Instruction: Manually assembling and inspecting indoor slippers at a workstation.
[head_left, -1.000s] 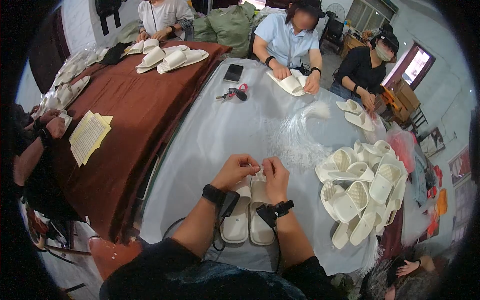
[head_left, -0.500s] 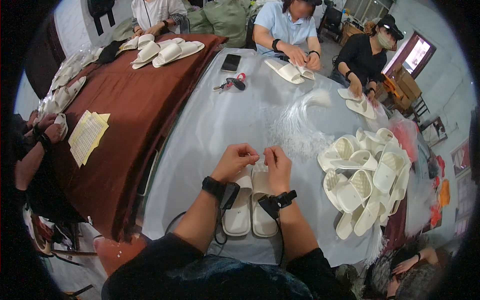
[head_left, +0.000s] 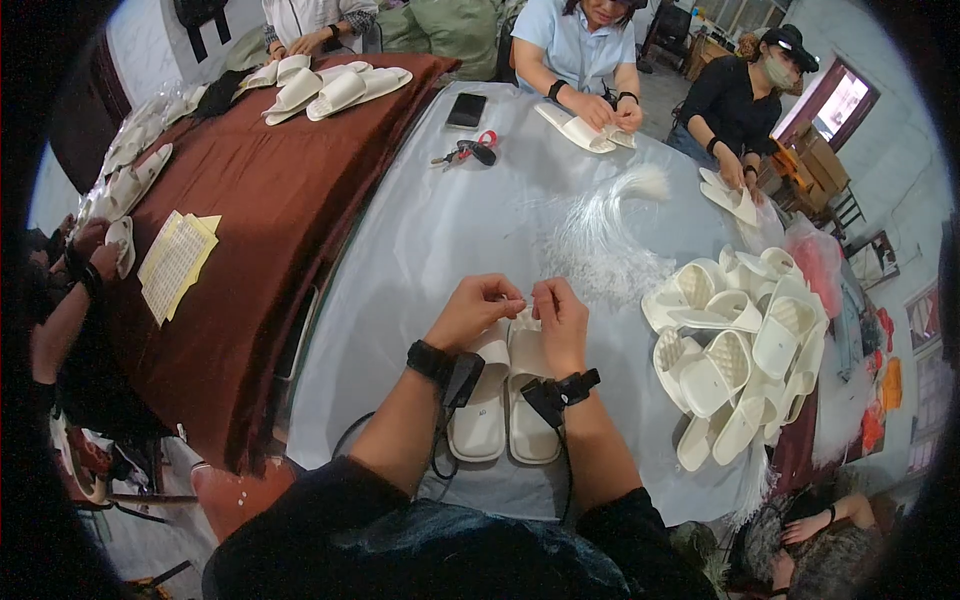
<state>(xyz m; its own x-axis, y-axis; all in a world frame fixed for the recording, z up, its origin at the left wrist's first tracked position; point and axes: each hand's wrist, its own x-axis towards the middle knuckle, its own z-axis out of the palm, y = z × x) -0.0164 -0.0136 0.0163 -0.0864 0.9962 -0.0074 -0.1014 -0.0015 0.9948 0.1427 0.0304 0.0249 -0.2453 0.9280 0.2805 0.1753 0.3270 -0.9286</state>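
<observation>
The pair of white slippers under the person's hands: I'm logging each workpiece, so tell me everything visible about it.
The pair of white slippers lies side by side and touching on the pale grey tabletop, soles down, heels toward the person. They look like soft foam or fabric, with flat insoles and open backs. The toe ends are hidden under the left hand and right hand, which meet over them, fingertips pinched together. Black wrist straps hang over the insoles.

You wear a dark top with sleeves pushed up past your elbows. Your left hand (head_left: 472, 310) and right hand (head_left: 562, 318) each carry a black wristband with a cable trailing back.
</observation>
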